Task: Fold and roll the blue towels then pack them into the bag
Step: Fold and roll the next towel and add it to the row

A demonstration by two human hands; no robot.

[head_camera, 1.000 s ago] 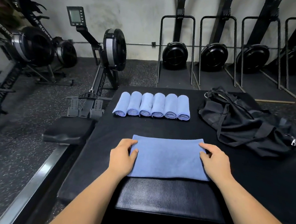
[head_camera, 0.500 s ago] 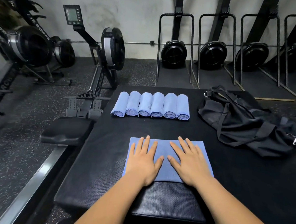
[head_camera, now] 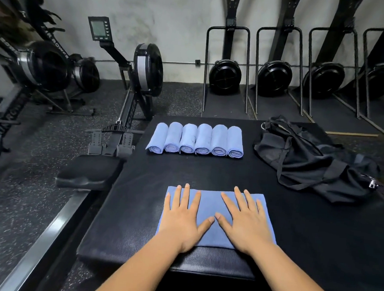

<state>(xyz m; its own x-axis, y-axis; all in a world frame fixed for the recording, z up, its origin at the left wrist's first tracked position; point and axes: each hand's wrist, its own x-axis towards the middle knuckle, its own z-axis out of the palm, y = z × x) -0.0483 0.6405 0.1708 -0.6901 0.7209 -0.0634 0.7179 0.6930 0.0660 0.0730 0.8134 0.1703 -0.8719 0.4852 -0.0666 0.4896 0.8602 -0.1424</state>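
Fingers (head_camera: 186, 197) spread flat: we press left hand (head_camera: 181, 222) and right hand (head_camera: 246, 226) on one folded towel (head_camera: 208, 202). Beyond: six rolled towels (head_camera: 196, 138), one black bag (head_camera: 310, 162), same surface (head_camera: 207, 171).

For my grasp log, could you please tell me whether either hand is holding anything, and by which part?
Nothing is held: the left hand and right hand lie flat, fingers straight, on the folded blue towel.

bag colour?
Black bag, at the right of the mat; head view.
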